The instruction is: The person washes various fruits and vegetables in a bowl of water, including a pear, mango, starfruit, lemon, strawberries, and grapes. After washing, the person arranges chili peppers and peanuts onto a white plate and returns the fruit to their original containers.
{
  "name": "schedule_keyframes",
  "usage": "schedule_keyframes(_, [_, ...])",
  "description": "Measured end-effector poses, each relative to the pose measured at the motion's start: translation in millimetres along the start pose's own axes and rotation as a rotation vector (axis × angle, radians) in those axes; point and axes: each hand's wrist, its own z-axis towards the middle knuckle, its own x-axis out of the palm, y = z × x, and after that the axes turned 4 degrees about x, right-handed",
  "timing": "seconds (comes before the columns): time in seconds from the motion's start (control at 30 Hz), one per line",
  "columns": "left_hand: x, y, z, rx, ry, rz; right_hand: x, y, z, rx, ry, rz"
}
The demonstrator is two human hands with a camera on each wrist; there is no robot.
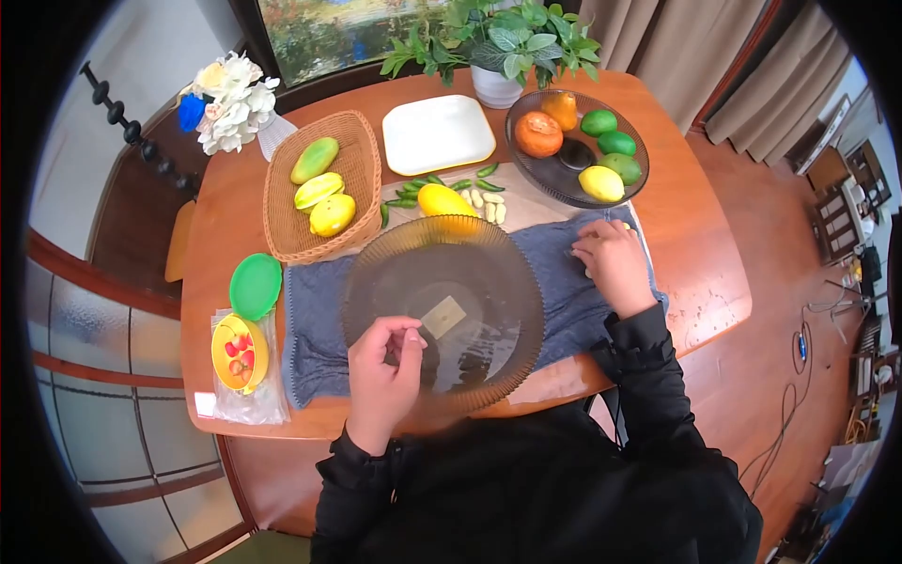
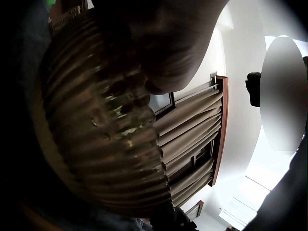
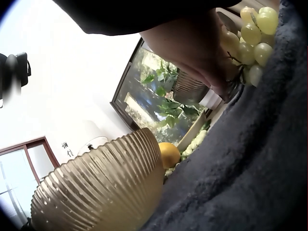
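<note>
right hand (image 1: 617,268): bent fingers by the grapes (image 3: 263,54) on the towel (image 1: 568,315), can't tell if gripping | left hand (image 1: 383,376): curled at the big bowl (image 1: 503,315)'s near rim, grip unclear | tip: support grapes by the stem, gently, bowl steady imo | fingertips shadowed, grapes mostly hidden from above

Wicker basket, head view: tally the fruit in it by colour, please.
Green fruit: 1
Yellow fruit: 2
Total in the basket: 3
</note>
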Motion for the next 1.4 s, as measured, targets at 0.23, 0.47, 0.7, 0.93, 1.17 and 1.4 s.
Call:
schedule_keyframes(0.23, [1, 4, 0, 0.026, -0.011, -0.032, -41, 15, 4, 0.152, -0.191, 0.14])
schedule_keyframes(0.47, [-2, 2, 0, 0.017, 0.015, -0.003, -78, 51, 19, 0.353, -0.314, 0.504])
schedule_keyframes(0.7, [-1, 6, -1, 0.013, -0.025, -0.023, -112, 116, 33, -0.013, -0.397, 0.654])
schedule_keyframes(0.93, [0, -1, 6, 0.197, 0.087, 0.04, -100, 159, 44, -0.291, -0.264, 0.789])
schedule_keyframes(1.17, [-2, -7, 6, -0.009, 0.253, 0.082, -69, 175, 36, -0.182, 0.001, 0.983])
schedule_keyframes(1.4, [-2, -12, 10, 0.084, 0.292, 0.234, -41, 149, 29, 0.08, 0.105, 0.935])
